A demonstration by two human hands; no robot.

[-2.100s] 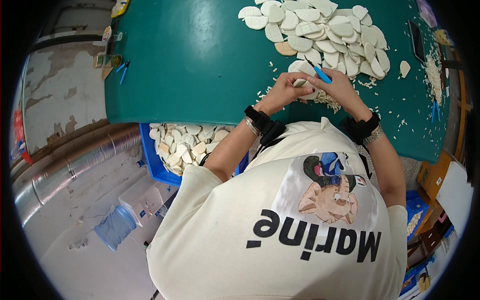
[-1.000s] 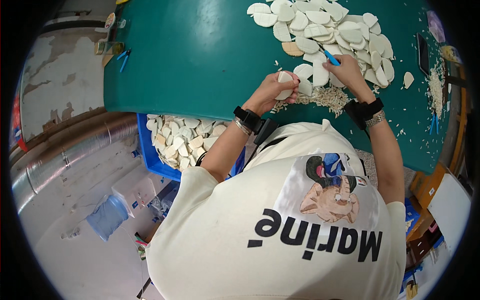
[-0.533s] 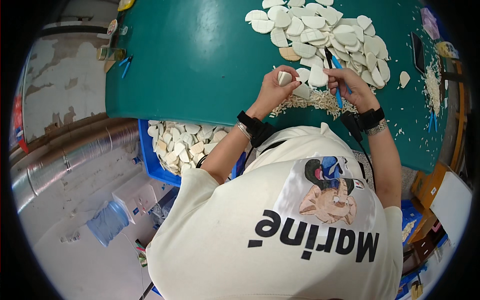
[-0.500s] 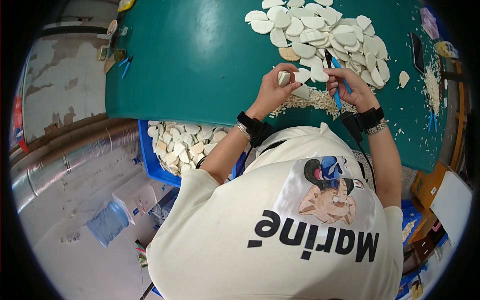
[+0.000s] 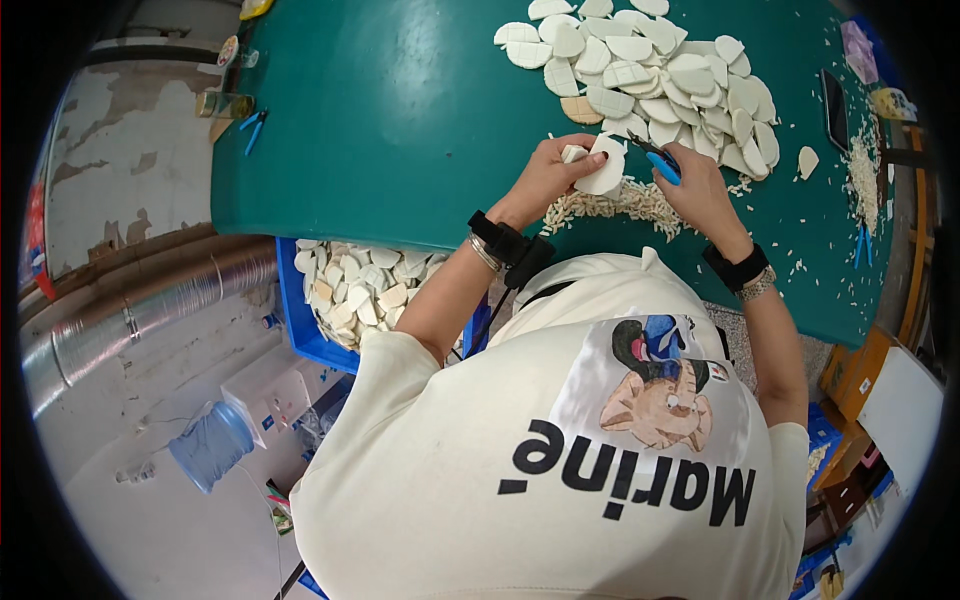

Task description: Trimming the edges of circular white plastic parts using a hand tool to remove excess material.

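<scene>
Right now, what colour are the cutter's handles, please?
Blue, clearest in the head view: cutter in right hand.

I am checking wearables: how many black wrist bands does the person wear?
2. A left wrist band, behind the left hand holding a white piece; a right wrist band, behind the right hand holding a blue-handled cutter.

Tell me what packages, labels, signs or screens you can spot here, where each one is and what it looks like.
Phone: far right of the green table, a flat black rectangle with a dark screen.
Water bottle: on the floor at lower left, a round translucent blue jug lying tilted.
Blue crate: under the table's near edge, filled with cream pieces.
Shirt print: on the person's cream shirt, a cartoon figure over dark lettering.
</scene>
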